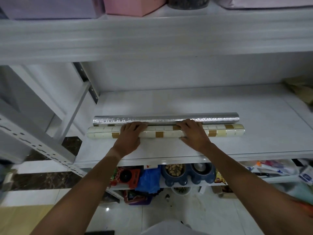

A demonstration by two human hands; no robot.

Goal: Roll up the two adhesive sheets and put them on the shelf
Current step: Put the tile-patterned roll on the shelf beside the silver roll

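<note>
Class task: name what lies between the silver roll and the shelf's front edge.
Head view: the tile-patterned roll, both hands on it, then bare shelf.

A: What sits above?
B: A pink box (133, 5) beside a dark jar (188, 2).
A: And lower down?
B: A blue double pet bowl (188, 173) next to a blue bag (149, 179).
</note>
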